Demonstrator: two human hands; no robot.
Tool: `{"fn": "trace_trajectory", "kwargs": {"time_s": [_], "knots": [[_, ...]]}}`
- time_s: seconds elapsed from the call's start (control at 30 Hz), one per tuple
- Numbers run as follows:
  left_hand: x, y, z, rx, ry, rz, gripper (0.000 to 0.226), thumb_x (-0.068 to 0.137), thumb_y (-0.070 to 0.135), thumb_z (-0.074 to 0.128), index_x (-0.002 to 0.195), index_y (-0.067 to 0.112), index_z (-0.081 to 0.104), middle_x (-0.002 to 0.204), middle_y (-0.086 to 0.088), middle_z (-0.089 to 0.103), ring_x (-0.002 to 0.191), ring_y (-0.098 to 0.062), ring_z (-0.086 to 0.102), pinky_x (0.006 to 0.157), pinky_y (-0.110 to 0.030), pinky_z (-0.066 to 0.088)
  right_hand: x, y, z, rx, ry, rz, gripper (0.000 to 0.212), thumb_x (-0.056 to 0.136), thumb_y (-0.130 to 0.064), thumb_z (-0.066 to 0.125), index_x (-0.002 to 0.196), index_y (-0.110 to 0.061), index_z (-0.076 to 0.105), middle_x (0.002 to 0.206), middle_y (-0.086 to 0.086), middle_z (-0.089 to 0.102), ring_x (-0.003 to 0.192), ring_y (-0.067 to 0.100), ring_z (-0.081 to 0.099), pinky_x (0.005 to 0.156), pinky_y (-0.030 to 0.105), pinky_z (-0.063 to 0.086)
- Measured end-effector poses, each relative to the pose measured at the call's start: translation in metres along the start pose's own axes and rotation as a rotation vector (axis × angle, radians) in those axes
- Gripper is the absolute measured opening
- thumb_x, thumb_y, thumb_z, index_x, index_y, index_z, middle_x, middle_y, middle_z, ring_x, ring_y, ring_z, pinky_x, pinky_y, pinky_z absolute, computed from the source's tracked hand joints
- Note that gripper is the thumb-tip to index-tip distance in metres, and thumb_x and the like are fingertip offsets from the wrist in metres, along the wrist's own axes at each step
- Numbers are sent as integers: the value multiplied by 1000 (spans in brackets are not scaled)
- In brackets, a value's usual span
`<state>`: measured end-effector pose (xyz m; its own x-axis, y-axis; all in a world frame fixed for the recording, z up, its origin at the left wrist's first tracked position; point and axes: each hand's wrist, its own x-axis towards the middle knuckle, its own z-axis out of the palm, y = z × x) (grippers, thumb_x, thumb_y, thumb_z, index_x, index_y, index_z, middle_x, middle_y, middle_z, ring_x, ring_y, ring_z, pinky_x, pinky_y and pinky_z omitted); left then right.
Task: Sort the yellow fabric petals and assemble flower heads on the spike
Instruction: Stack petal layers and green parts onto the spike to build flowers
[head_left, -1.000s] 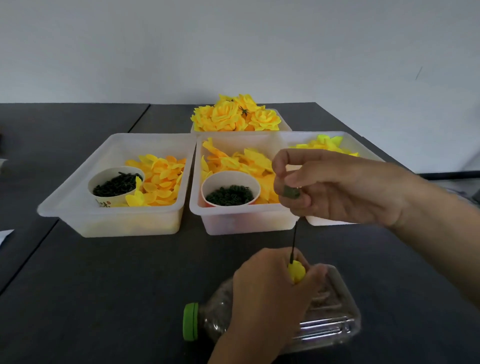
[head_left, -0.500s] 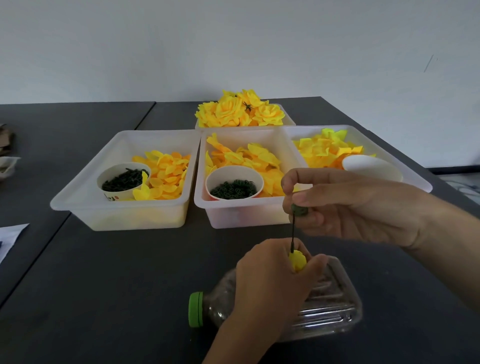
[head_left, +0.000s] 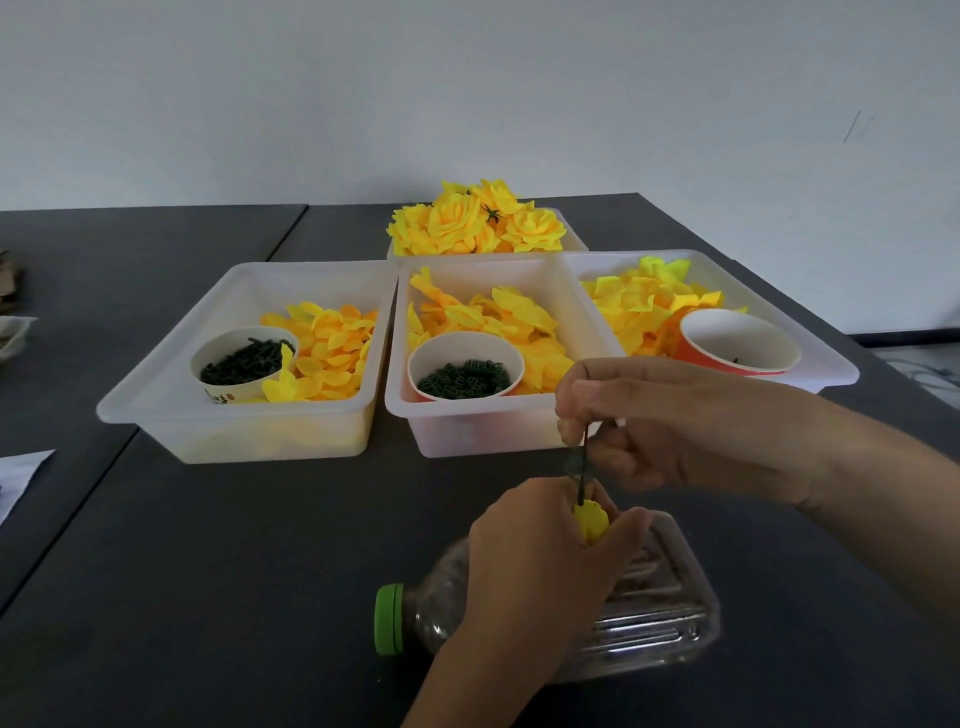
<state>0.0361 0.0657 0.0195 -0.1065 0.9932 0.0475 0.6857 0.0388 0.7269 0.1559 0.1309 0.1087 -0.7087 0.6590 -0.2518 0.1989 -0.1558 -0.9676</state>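
Note:
My left hand grips the yellow handle of the spike tool, holding it over a plastic bottle that lies on its side. The thin dark spike points up. My right hand is curled over the spike's upper end and pinches a small dark green piece threaded on it. Loose yellow fabric petals fill the left bin, the middle bin and the right bin. Finished yellow flower heads are piled in a bin at the back.
A white cup of dark green parts stands in the left bin, and a cup of green rings in the middle bin. A red cup sits in the right bin. The bottle has a green cap. Paper lies at the left.
My right hand has come down along the spike with the green piece, closer to my left hand. The camera has tilted, bringing the right bin and red cup into view.

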Motion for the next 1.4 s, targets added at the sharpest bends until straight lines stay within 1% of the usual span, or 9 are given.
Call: {"fn": "trace_trajectory", "kwargs": {"time_s": [0.1,0.43,0.53,0.67,0.93,1.07,1.2,1.3,1.4], "knots": [[1,0,0,6,-36,3,37,82,68,53,77,32,61,74,14,65,72,-4,60,65,-16,44,-4,1,-4,-288,171,-146,30,83,-48,62,88,-19,66,85,2,59,60,12,45,52,22,37],[-1,-2,0,-3,-12,30,30,77,63,54,66,36,48,64,12,62,61,-5,60,57,-16,46,-4,23,11,-787,184,-381,11,82,-23,71,72,-24,66,74,-13,67,73,7,63,68,23,53],[2,-4,1,73,-2,68,28,77,61,54,68,37,44,62,15,54,59,-3,54,53,-12,33,-4,28,12,-793,227,-351,13,79,-32,69,67,-31,64,73,-18,66,77,4,63,71,20,51],[5,-6,4,148,13,112,29,81,58,58,101,37,53,85,22,44,78,-1,44,59,-9,25,-3,38,13,-788,223,-309,17,80,-29,70,67,-34,61,73,-20,64,76,1,61,65,14,47],[4,-4,-8,127,-45,106,32,81,58,59,101,34,53,94,17,55,86,-4,53,72,-23,47,-2,52,11,-676,220,-316,8,82,-28,69,76,-30,65,76,-16,65,77,3,61,69,15,47],[7,0,-11,79,-147,72,31,86,55,56,109,34,54,90,18,55,87,-5,54,76,-25,49,1,36,2,-671,35,-230,10,83,-26,71,77,-31,65,80,-13,67,78,3,63,69,16,49],[-2,-2,-16,-116,-74,19,31,74,67,55,94,44,54,94,24,60,88,2,58,80,-18,47,18,-6,-42,-537,-355,39,23,88,-16,66,110,-14,61,96,10,70,79,20,66,72,30,54],[-6,-3,-17,-163,-40,27,29,73,62,56,98,47,53,100,35,54,95,9,52,80,-15,45,69,-14,-70,-757,12,-127,20,89,-13,62,108,-19,64,91,4,68,77,16,62,67,22,48],[-1,-3,-19,-144,-78,25,24,80,55,59,99,42,55,96,26,57,92,7,53,85,-15,46,128,5,-76,-1246,297,-170,28,85,-28,69,111,-19,61,105,0,59,99,19,55,78,27,46]]}}
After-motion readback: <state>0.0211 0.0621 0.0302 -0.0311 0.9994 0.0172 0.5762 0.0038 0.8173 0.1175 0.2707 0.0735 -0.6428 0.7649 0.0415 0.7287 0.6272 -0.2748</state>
